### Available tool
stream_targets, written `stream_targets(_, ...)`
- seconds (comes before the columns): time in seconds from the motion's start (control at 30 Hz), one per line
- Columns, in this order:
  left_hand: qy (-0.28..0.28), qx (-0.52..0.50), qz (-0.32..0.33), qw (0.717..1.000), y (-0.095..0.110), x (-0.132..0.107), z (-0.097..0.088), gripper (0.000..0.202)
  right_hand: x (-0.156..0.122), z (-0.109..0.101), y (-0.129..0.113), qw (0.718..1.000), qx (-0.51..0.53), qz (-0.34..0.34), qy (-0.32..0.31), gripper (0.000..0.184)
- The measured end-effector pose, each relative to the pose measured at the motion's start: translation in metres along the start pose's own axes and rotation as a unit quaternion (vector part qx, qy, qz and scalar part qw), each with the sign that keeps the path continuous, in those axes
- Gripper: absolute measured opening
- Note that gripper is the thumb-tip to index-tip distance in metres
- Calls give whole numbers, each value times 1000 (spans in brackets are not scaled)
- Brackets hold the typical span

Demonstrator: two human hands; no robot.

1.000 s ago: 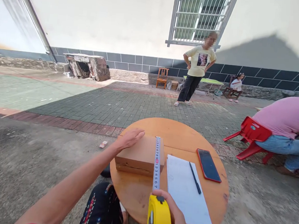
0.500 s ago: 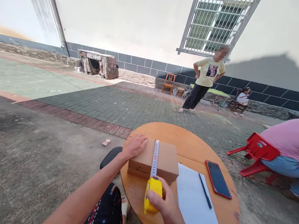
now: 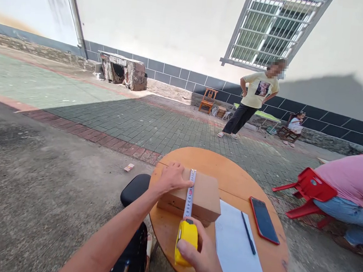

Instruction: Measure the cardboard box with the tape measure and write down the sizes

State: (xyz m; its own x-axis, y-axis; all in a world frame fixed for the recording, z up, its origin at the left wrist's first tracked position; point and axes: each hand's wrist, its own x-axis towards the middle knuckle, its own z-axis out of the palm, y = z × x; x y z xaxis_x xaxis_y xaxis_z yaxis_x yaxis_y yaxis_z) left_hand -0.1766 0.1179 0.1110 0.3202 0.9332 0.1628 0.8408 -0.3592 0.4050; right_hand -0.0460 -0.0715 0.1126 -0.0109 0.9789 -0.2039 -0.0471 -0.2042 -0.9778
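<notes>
A closed brown cardboard box (image 3: 207, 193) lies on the round wooden table (image 3: 237, 180). My right hand (image 3: 207, 257) grips the yellow tape measure (image 3: 188, 235) just in front of the box, thumb across its near side. From the case, the extended blade (image 3: 189, 201) runs over the box top to near its far edge, numbers facing up. My left hand (image 3: 172, 178) lies on the left part of the box top with its fingers spread, and its thumb reaches over to touch the blade. Some of the left fingertips are hard to see at the box's far edge.
White paper (image 3: 237, 249) with a black pen (image 3: 248, 232) on it lies right of the box, beside a red-cased phone (image 3: 264, 220). A black stool seat (image 3: 135, 190) stands left of the table. One person sits on a red chair (image 3: 317, 189); another person (image 3: 255, 95) stands farther off.
My left thumb has swung out to the right onto the tape blade. The right hand still holds the tape measure, slightly lower in view. The camera view has shifted a little.
</notes>
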Motion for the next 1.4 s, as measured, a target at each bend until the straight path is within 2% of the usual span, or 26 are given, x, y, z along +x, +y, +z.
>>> stream_targets(0.17, 1, 4, 0, 1000, 0, -3, 1, 63, -1, 4, -4, 999, 45, -2, 16, 73)
stream_targets(0.4, 12, 15, -1, 1000, 2, -8, 2, 55, 11, 1, -18, 993, 114, 16, -1, 55)
stream_targets(0.7, 8, 18, -15, 1000, 9, -9, 2, 60, 4, 0, -1, 981, 188, 31, 20, 60)
stream_targets(0.97, 3, 14, -20, 1000, 10, -8, 4, 59, 6, 6, 1, 950, 305, 43, 47, 57)
stream_targets(1.1, -3, 12, -21, 1000, 10, -8, 3, 60, 2, 7, 9, 962, 267, 38, 45, 57)
stream_targets(1.4, -1, 7, -20, 1000, 6, -7, 6, 60, -8, 7, 19, 984, 175, 16, 24, 78)
